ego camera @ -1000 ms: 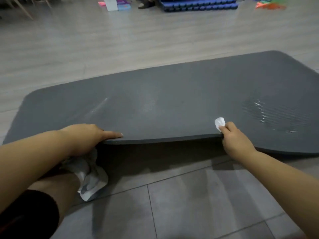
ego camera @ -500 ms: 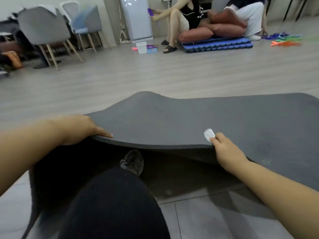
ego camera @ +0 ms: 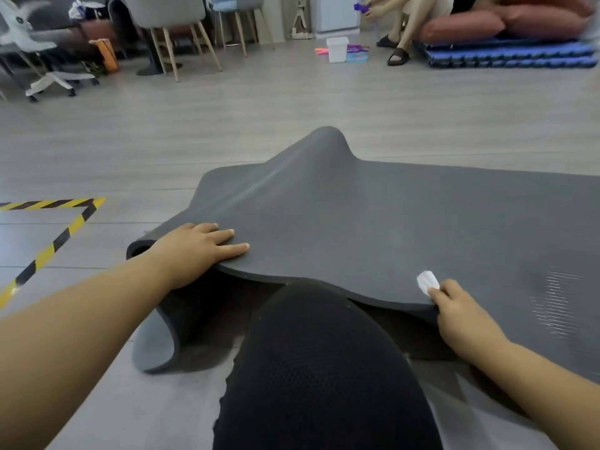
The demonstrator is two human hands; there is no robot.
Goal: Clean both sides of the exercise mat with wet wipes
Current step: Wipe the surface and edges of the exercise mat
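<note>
The dark grey exercise mat [ego camera: 373,228] lies on the floor with its near edge lifted and a hump pushed up at its far side. Its left end curls under, showing the paler underside. My left hand [ego camera: 198,251] holds the raised near edge, fingers flat on top and thumb hidden beneath. My right hand [ego camera: 461,316] pinches the same edge further right, with a small white wet wipe [ego camera: 427,280] held against the mat. A wet streaked patch [ego camera: 555,300] shines on the mat's right part.
My knee in black fabric [ego camera: 318,368] sits under the lifted edge. Yellow-black floor tape [ego camera: 61,235] runs at the left. Further back are chairs [ego camera: 175,14], a white container [ego camera: 337,49], stacked blue mats [ego camera: 506,53] and a seated person [ego camera: 406,24].
Both hands have raised the mat's near edge higher and pushed it away, so it buckles into a hump and its left end curls under. The view has tilted up toward the room.
</note>
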